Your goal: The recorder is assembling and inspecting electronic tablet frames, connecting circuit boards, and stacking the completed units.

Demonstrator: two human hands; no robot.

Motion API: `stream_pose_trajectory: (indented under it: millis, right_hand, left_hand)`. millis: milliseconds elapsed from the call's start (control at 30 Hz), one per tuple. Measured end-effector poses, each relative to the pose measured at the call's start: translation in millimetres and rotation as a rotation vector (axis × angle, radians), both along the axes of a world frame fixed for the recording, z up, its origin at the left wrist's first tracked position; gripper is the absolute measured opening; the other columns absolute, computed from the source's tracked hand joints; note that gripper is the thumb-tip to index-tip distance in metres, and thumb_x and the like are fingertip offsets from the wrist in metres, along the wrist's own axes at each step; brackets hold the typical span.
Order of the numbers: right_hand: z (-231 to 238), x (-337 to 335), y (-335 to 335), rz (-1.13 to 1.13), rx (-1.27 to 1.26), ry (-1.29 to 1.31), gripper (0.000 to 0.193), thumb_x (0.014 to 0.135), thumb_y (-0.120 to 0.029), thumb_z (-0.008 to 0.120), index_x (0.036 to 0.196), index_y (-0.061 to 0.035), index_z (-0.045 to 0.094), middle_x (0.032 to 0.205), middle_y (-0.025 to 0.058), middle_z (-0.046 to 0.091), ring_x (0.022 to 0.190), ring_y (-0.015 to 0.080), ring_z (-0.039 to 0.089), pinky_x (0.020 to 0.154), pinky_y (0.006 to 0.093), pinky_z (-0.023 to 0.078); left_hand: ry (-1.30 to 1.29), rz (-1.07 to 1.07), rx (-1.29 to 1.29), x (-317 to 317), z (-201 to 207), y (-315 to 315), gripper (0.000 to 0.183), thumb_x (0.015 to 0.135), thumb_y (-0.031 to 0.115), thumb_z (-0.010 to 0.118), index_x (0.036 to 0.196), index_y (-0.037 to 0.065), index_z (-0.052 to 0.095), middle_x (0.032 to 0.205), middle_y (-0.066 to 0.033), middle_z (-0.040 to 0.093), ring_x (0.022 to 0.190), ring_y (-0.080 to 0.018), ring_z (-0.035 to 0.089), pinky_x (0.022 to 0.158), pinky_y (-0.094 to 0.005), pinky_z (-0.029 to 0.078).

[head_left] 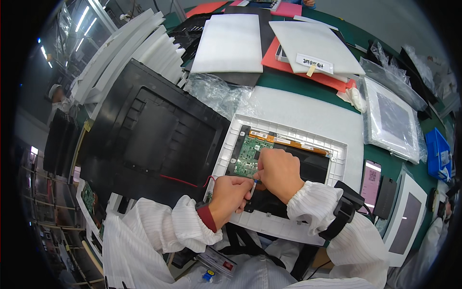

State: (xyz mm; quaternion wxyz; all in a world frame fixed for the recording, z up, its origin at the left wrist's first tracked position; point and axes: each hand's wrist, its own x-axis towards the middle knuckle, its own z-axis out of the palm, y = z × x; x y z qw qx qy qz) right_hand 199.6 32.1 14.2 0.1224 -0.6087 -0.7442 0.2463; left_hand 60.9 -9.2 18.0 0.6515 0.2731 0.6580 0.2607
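A white display housing (pixel 339 164) lies open in front of me, with a green circuit board (pixel 246 156) and an orange flex strip (pixel 288 141) inside. My left hand (pixel 229 196) is closed in a pinch at the board's lower edge. Against it, my right hand (pixel 279 172) bends over the board with its fingers pinched. A small blue and white piece shows between the fingertips; its kind is too small to tell. From the black back cover (pixel 159 130) at the left, a red wire (pixel 178 180) runs to my left hand and disappears beside it.
White foam sheets (pixel 228 43) lie at the back, and foam pieces (pixel 115 53) stand stacked at the left. Clear plastic wrap (pixel 216 94) rests behind the cover. At the right are a wrapped white panel (pixel 392 118), a phone (pixel 370 185), another panel (pixel 406 216) and a blue bin (pixel 437 156).
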Motion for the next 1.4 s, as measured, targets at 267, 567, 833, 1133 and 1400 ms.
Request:
stream_pose_trajectory:
  millis: [267,567,833,1133,1400]
  right_hand:
    - [31,29,-2,-0.132,0.096,0.27,0.02,0.075,-0.022,0.07,0.077,-0.004,0.062,0.067,0.0075,0.061,0.065,0.0204,0.061,0.06,0.0315,0.046]
    - [103,64,-87,-0.33,0.285,0.809,0.013,0.085,-0.004,0.059,0.097,0.0014,0.06,0.073,0.0027,0.059,0.066,0.0068,0.058,0.054,0.0182,0.04]
    - [73,75,-138,-0.439,0.302,0.942,0.014,0.085,-0.004,0.06,0.098,0.0003,0.058,0.074,0.0021,0.059,0.052,-0.0015,0.043,0.044,0.014,0.028]
    - [65,73,-140,-0.562,0.271,1.279,0.035,0.096,-0.022,0.05,0.118,0.0053,0.053,0.085,0.0044,0.063,0.065,0.0036,0.053,0.057,0.0166,0.04]
    - [-3,106,-139,-0.627,0.247,0.964,0.037,0.088,-0.008,0.057,0.116,0.0154,0.049,0.081,0.0028,0.06,0.068,0.0034,0.049,0.06,0.0178,0.04]
  left_hand:
    - [0.19,0.027,0.878,-32,60,-83,0.033,0.084,0.007,0.065,0.112,-0.002,0.051,0.087,-0.009,0.059,0.068,-0.0118,0.056,0.062,-0.0231,0.045]
    - [0.551,0.692,1.294,-96,0,-67,0.061,0.081,0.005,0.068,0.13,-0.002,0.032,0.126,-0.0144,0.042,0.115,-0.0244,0.043,0.098,-0.0364,0.034]
    - [0.273,0.638,1.387,-76,1,-59,0.035,0.089,0.006,0.058,0.119,-0.008,0.047,0.111,-0.0143,0.056,0.101,-0.0211,0.054,0.093,-0.0297,0.038]
    - [0.586,-0.368,1.885,-17,1,-75,0.035,0.067,-0.009,0.059,0.099,0.004,0.067,0.099,-0.01,0.06,0.098,-0.0263,0.059,0.103,-0.0522,0.035]
    - [0.539,-0.683,1.781,-10,-19,-81,0.032,0.072,0.003,0.067,0.103,0.008,0.067,0.103,-0.009,0.061,0.102,-0.0258,0.058,0.1,-0.0494,0.04]
